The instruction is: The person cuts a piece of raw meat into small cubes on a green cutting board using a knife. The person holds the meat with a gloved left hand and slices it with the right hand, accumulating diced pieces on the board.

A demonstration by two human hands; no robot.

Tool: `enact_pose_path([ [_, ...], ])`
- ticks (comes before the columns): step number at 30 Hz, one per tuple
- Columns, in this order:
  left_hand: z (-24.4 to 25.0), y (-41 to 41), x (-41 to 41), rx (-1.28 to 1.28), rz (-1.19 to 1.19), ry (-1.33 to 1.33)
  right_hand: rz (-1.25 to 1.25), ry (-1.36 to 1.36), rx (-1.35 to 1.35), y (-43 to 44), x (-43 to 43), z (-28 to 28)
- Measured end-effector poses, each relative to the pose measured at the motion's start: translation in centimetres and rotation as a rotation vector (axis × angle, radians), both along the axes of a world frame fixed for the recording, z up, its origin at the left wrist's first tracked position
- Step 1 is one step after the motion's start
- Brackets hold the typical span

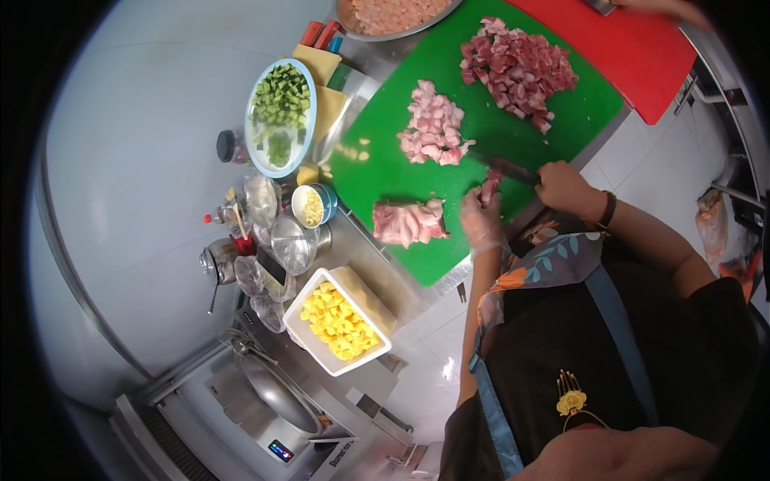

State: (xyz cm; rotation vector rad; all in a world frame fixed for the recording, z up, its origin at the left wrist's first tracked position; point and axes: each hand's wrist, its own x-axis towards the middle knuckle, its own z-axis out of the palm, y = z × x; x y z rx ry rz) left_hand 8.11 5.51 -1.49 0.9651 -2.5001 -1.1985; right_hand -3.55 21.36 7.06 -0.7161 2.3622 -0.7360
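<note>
On a green cutting board, my left hand, in a clear plastic glove, holds down a strip of raw meat. My right hand, bare and with a dark band at the wrist, grips the handle of a dark-bladed knife, whose blade lies across the board just above the strip. A pile of pale, fatty meat cubes sits beyond the knife tip. Darker red meat cubes form a larger pile at the upper right. A larger slab of raw meat rests left of my left hand.
A red cutting board adjoins at the upper right, with another person's hand there. Along the left stand a plate of cut green vegetables, small bowls, lidded pots and a white tub of yellow cubes. A wok lies beyond.
</note>
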Motion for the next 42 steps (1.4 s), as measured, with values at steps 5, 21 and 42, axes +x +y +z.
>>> enact_pose_path([
  [5, -1.2, 1.6, 0.3, -0.149, 0.015, 0.276, 0.178, 0.046, 0.163, -2.0, 1.5, -1.0],
  [21, 2.4, -3.7, -0.3, 0.152, -0.037, -0.063, -0.002, 0.049, 0.119, -0.6, -2.3, -0.2],
  [42, -0.6, -0.2, 1.1, -0.075, -0.071, 0.481, 0.583, 0.241, 0.216, -5.1, -2.5, 1.8],
])
